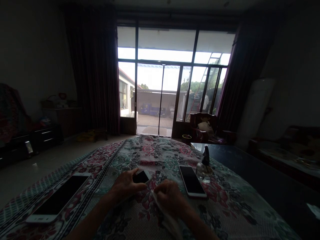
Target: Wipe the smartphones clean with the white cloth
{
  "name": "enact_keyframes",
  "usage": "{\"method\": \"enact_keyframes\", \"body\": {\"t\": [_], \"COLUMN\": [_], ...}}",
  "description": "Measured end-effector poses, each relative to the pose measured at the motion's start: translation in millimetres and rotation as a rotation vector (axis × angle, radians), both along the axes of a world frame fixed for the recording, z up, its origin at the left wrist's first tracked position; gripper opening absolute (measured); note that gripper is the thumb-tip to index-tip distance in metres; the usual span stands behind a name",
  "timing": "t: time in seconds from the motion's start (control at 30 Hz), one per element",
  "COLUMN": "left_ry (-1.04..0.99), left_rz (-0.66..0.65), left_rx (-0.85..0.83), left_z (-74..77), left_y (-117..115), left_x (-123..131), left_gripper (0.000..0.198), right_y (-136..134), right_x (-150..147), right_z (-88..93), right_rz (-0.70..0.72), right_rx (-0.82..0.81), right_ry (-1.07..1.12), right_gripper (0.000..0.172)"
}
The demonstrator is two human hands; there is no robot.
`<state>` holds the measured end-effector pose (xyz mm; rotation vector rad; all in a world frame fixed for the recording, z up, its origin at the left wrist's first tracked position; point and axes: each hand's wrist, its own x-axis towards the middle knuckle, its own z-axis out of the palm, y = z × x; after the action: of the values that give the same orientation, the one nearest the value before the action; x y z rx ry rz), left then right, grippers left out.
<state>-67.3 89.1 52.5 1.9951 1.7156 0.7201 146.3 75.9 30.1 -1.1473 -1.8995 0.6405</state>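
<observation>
My left hand (126,186) hides the lower part of a small phone (141,177). My right hand (170,198) covers the upper part of a white cloth (165,213), and the bottom edge of my view cuts off the cloth's lower end and both forearms (87,226). The right edge cuts off the dark desk (250,173). Beyond the glass door (150,80), a standing person (205,102) is too small and washed out to make out. Items on the low cabinet (67,121) are too dim to identify.
</observation>
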Motion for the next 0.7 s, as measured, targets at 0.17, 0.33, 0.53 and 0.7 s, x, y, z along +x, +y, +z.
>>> {"method": "enact_keyframes", "body": {"t": [0.17,0.33,0.53,0.7], "left_ry": [0.099,0.134,0.012,-0.198], "left_rz": [0.06,0.085,0.064,0.015], "left_rx": [0.018,0.002,-0.024,-0.11], "left_z": [-1.4,-3.0,-5.5,-8.6], "left_y": [-2.0,-3.8,4.8,7.0], "left_x": [3.3,6.4,-13.1,-27.1], "left_gripper": [0.072,0.066,0.048,0.015], "right_y": [-2.7,-2.2,3.3,-4.7], "right_x": [18.3,23.8,4.3,-5.6], "right_z": [16.1,25.0,4.0,7.5], "right_rz": [0.268,0.347,0.237,0.374], "right_rx": [-0.42,-0.437,-0.494,-0.537], "right_ry": [-0.081,-0.058,0.228,0.315], "right_gripper": [0.023,0.024,0.018,0.016]}}
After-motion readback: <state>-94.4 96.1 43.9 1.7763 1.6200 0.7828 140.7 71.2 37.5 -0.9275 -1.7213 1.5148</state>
